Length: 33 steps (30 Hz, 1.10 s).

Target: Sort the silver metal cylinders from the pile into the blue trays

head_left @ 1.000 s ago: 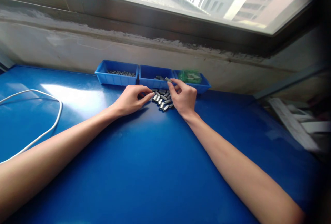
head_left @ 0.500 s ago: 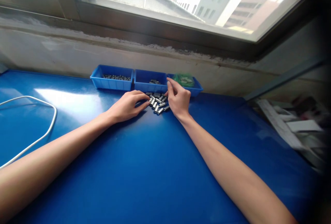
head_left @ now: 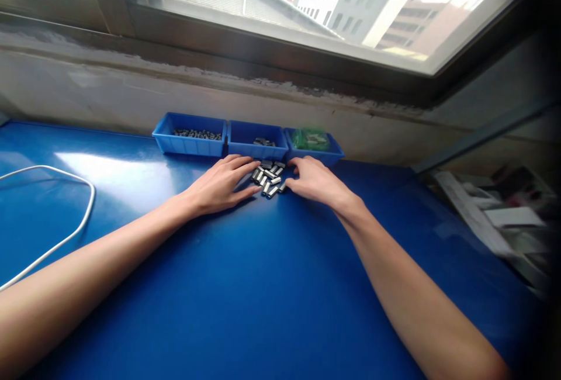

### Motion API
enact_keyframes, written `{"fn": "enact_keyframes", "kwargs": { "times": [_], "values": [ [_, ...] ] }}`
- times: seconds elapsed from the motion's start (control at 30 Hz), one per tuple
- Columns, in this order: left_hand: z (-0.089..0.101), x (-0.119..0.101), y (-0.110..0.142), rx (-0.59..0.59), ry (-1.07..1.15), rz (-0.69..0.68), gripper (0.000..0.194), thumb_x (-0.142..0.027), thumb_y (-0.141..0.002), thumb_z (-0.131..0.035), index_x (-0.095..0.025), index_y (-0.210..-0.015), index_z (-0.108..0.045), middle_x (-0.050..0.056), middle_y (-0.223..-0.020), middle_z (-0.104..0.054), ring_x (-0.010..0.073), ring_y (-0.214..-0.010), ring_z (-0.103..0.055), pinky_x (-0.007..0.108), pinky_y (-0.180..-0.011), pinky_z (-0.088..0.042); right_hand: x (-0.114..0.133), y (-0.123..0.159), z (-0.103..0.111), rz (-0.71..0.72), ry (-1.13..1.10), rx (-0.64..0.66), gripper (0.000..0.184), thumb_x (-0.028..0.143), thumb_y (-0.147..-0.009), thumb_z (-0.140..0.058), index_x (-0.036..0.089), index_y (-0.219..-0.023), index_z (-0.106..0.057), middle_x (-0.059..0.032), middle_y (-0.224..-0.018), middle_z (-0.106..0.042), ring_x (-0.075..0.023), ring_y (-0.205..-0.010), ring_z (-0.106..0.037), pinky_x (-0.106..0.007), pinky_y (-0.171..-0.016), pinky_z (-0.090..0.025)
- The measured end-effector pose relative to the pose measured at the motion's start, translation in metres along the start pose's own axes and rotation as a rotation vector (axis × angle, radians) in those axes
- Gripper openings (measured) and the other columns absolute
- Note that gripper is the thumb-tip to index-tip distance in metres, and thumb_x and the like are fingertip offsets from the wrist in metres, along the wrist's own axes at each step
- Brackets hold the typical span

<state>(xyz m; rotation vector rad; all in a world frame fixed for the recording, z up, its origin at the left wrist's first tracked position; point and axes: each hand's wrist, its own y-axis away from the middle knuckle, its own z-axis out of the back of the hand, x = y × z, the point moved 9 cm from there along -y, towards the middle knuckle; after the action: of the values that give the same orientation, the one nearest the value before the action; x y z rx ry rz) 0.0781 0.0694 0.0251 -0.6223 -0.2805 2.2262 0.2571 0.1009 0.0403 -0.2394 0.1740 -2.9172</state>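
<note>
A small heap of grey metal pieces (head_left: 269, 178) lies on the blue table (head_left: 245, 286) in front of three blue bins. My left hand (head_left: 221, 184) rests at the heap's left side, fingers stretched out and touching the pieces. My right hand (head_left: 313, 180) lies flat at the heap's right side, fingers spread low over the table. The left bin (head_left: 189, 141) holds small dark parts. A few grey pieces sit in the middle bin (head_left: 256, 141). The right bin (head_left: 314, 146) holds green bagged items.
A white cable (head_left: 56, 234) loops over the table's left part. The wall and window sill run right behind the bins. Off the table's right edge lie pale boards or papers (head_left: 495, 216), blurred.
My right hand held a grey piece up by the middle bin; it has come down and now lies flat beside the heap. My left hand's fingers have stretched out.
</note>
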Motion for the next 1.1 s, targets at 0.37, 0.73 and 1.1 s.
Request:
{"fn": "enact_keyframes", "kwargs": {
  "times": [0.37,0.73,1.1],
  "values": [
    [0.001,-0.005,0.001,0.047,-0.016,0.001,0.083,-0.074,-0.083,-0.064,-0.03,-0.152,-0.05,0.014,-0.154,-0.049,0.0363,-0.139,-0.047,0.052,-0.117,-0.038,0.022,0.005,-0.008,-0.115,-0.382,0.12,0.033,0.009,-0.065,-0.065,0.016,-0.096,-0.074,-0.0049,-0.074,-0.078,-0.0195,-0.05,-0.069,-0.026,-0.049,-0.05],
    [0.003,-0.006,0.002,-0.001,-0.038,-0.022,0.062,-0.057,-0.091,-0.062,-0.025,-0.144,-0.058,0.014,-0.147,-0.054,0.0336,-0.133,-0.052,0.048,-0.114,-0.043,0.037,0.007,0.001,-0.064,-0.49,0.119,0.033,0.011,-0.068,-0.066,0.021,-0.099,-0.066,-0.0001,-0.079,-0.077,-0.0165,-0.057,-0.07,-0.025,-0.054,-0.049],
    [0.005,-0.007,0.002,-0.047,-0.027,-0.044,0.046,-0.044,-0.096,-0.06,-0.021,-0.136,-0.063,0.015,-0.143,-0.056,0.0318,-0.129,-0.053,0.046,-0.111,-0.045,0.073,0.011,0.005,0.35,-0.406,0.327,0.009,0.015,-0.071,-0.072,0.02,-0.077,-0.067,0.0039,-0.069,-0.069,-0.0131,-0.064,-0.064,-0.022,-0.059,-0.046]
  ]
}}
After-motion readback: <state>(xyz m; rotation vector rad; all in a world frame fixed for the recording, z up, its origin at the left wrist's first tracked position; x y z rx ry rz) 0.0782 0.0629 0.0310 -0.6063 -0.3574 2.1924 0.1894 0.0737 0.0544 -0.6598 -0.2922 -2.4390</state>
